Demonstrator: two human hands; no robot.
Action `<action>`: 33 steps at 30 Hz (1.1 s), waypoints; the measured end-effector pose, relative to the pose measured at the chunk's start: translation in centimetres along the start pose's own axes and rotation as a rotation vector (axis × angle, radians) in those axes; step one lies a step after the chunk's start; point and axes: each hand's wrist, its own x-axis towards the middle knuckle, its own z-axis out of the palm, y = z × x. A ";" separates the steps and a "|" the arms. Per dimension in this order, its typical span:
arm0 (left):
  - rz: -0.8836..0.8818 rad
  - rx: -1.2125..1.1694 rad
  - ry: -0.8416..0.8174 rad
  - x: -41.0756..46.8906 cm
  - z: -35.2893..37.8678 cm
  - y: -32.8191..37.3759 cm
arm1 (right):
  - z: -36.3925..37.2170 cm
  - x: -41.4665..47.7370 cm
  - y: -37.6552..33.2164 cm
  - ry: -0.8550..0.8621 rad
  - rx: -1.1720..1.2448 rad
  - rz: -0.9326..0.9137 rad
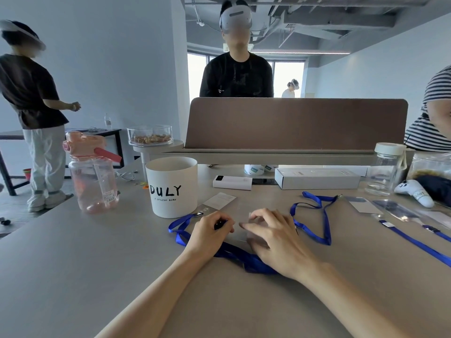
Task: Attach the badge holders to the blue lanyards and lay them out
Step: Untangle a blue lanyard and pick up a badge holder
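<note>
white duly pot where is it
In the head view the white pot stands left of centre, right of the pink bottle, just behind the left hand.

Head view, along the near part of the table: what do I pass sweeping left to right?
Pink water bottle → white DULY cup → left hand pinching the black lanyard clip → right hand holding the clear badge holder → loose blue lanyard → lidded glass bottle.

Blue lanyard [253, 262] partly under right hand [275, 237]
</note>
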 end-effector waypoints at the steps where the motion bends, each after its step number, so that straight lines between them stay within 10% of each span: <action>1: 0.000 0.001 -0.002 0.0 0.0 0.0 | 0.0 0.0 0.1 -0.003 -0.010 -0.005; 33: 0.179 0.061 0.138 -1.3 -0.3 1.2 | -0.4 0.2 -1.7 -0.129 -0.029 -0.096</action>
